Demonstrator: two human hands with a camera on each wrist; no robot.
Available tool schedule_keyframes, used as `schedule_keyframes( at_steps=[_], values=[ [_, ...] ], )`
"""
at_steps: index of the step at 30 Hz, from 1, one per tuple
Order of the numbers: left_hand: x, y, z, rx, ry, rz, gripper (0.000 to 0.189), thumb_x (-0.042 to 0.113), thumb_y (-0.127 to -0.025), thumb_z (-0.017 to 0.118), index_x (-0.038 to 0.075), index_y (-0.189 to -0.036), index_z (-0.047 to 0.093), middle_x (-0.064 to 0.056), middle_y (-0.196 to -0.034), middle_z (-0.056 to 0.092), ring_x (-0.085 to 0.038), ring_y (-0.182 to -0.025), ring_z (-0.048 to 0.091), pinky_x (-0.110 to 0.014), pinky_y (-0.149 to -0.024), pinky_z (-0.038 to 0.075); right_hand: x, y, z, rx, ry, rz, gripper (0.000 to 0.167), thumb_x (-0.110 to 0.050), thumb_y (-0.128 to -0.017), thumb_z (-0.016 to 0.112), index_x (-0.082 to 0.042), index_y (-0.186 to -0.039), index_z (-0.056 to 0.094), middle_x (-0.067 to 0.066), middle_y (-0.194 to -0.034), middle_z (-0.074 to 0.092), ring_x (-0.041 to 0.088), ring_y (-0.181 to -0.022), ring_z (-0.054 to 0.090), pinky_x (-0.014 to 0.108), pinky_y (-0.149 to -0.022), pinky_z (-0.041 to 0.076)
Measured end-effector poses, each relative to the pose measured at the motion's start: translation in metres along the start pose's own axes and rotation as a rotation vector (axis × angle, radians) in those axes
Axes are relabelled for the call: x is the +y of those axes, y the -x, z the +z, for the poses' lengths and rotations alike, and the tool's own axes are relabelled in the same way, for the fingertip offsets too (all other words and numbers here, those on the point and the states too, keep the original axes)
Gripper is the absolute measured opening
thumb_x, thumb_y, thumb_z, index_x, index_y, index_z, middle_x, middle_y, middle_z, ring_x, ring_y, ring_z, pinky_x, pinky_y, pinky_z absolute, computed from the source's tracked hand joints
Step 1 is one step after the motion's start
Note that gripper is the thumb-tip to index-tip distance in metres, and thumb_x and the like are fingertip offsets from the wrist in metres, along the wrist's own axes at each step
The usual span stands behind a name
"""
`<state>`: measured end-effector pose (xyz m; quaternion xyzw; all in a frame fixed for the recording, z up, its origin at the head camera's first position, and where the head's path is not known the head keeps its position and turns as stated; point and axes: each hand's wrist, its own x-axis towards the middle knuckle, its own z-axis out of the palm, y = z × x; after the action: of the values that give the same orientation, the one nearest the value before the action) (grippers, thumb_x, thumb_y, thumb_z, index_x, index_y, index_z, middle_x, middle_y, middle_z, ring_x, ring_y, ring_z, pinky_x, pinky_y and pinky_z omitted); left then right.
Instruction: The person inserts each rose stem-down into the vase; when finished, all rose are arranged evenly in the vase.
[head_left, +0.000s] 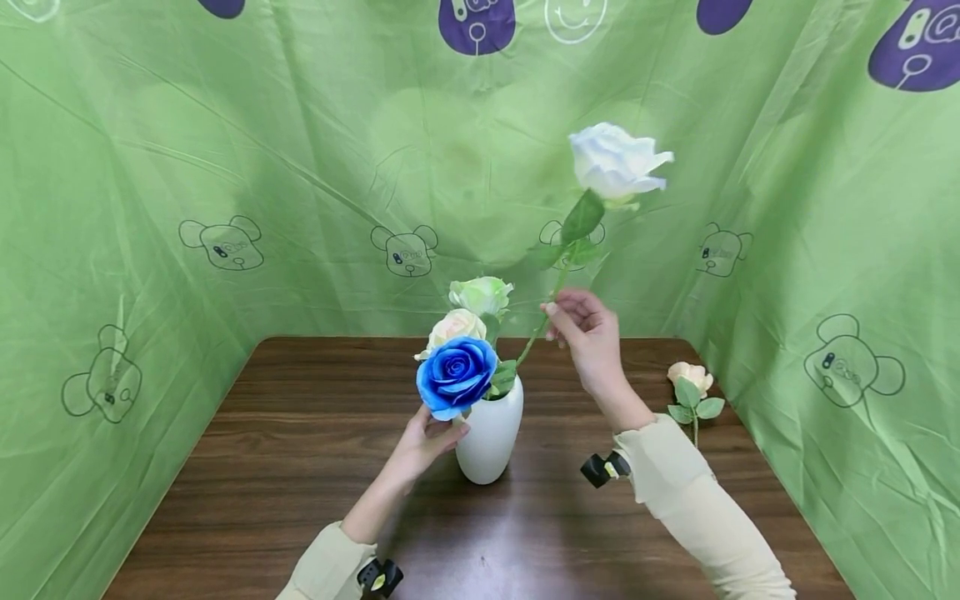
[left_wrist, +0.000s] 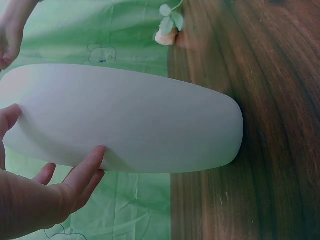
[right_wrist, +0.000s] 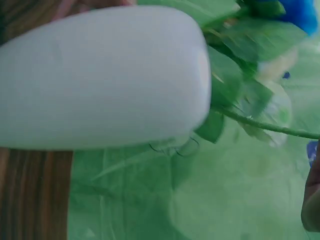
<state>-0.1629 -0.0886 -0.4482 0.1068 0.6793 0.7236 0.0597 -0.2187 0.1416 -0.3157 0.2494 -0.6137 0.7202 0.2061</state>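
Note:
A white vase (head_left: 489, 442) stands upright on the table, holding a blue rose (head_left: 456, 377), a cream rose (head_left: 457, 327) and a pale green rose (head_left: 482, 294). My left hand (head_left: 423, 446) holds the vase's left side below the blue rose; in the left wrist view, its fingertips (left_wrist: 95, 156) touch the white wall. To the right, my right hand (head_left: 592, 337) pinches the stem of a white rose (head_left: 618, 162) between thumb and fingers. That rose leans up and right, and its green stem (right_wrist: 270, 126) runs down to the vase mouth. Its lower end is hidden.
A peach rose (head_left: 690, 379) with green leaves lies at the right side of the brown wooden table (head_left: 300, 467). Green printed cloth (head_left: 322, 167) hangs around the back and sides. A black strap device sits on each wrist.

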Motion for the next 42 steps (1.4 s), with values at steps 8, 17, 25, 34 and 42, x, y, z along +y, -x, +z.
schedule_keyframes(
  at_steps=[8,17,25,34,42],
  values=[
    [-0.001,0.001,0.0,0.007,0.009,0.003,0.05,0.011,-0.082,0.064,0.006,-0.125,0.039,-0.017,-0.117,0.047,-0.035,-0.109,0.044,-0.045,-0.081,0.044,0.004,0.016,0.022,0.011,0.164,0.164,0.018,0.004,-0.081,0.059,0.013,-0.096,0.053,0.01,-0.078,0.062,0.015,-0.052,0.049,0.021,-0.046,0.043],
    [-0.002,0.001,0.0,0.006,0.018,0.007,0.049,0.012,-0.082,0.064,0.005,-0.124,0.039,-0.017,-0.119,0.045,-0.036,-0.111,0.042,-0.045,-0.082,0.044,0.019,0.037,0.033,-0.052,0.34,0.286,0.014,0.001,-0.081,0.06,0.008,-0.093,0.059,0.017,-0.079,0.06,0.018,-0.067,0.054,0.023,-0.058,0.045],
    [0.0,0.003,0.002,0.008,0.045,-0.001,0.052,0.009,-0.084,0.061,0.0,-0.127,0.036,-0.023,-0.124,0.041,-0.039,-0.113,0.039,-0.047,-0.083,0.042,0.02,0.04,0.033,-0.108,0.396,0.319,0.012,0.0,-0.08,0.062,0.008,-0.089,0.062,0.013,-0.079,0.06,0.018,-0.067,0.05,0.021,-0.057,0.041],
    [0.001,0.004,0.001,0.007,0.035,0.001,0.053,0.01,-0.083,0.062,-0.001,-0.127,0.036,-0.023,-0.125,0.041,-0.039,-0.113,0.039,-0.048,-0.083,0.042,0.038,0.028,0.015,0.174,0.268,0.194,0.02,-0.014,-0.078,0.068,-0.001,-0.091,0.063,0.002,-0.083,0.058,0.015,-0.067,0.047,0.021,-0.054,0.039],
    [0.002,0.004,0.002,-0.005,0.045,0.004,0.052,0.009,-0.084,0.061,-0.001,-0.128,0.035,-0.024,-0.126,0.039,-0.039,-0.113,0.039,-0.048,-0.083,0.041,0.012,0.005,0.023,0.185,0.266,0.044,0.021,-0.008,-0.08,0.065,0.002,-0.098,0.061,0.005,-0.092,0.061,0.013,-0.068,0.046,0.021,-0.051,0.034]
  ],
)
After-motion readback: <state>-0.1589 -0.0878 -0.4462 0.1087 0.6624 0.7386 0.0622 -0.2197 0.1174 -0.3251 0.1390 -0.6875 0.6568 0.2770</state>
